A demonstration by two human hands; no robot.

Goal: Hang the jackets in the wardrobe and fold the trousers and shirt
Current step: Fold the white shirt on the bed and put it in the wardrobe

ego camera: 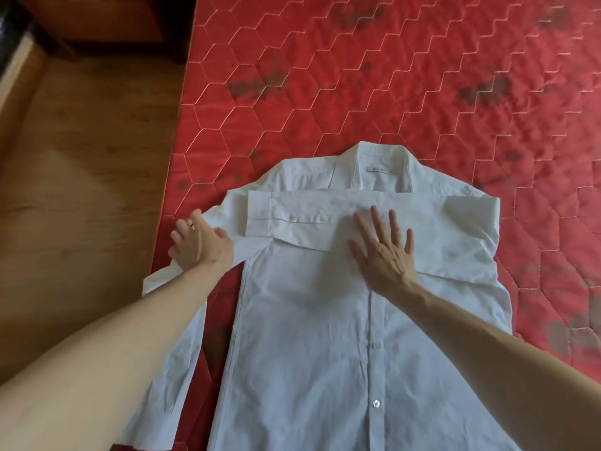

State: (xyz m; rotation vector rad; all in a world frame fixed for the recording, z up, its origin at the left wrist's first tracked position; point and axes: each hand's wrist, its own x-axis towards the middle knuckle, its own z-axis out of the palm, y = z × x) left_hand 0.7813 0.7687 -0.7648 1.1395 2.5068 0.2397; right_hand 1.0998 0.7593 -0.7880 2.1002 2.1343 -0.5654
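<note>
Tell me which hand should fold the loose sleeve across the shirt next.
The left hand, probably. It already rests on the unfolded sleeve at the shoulder by the bed's edge. The right hand lies flat on the shirt, pinning the sleeve already folded across.

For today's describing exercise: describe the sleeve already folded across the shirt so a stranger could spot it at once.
Start at the red quilted mattress, then the white shirt spread on it. Just below the collar, the folded sleeve lies as a horizontal band across the chest. Its buttoned cuff points toward the left hand, unlike the other sleeve trailing down.
</note>
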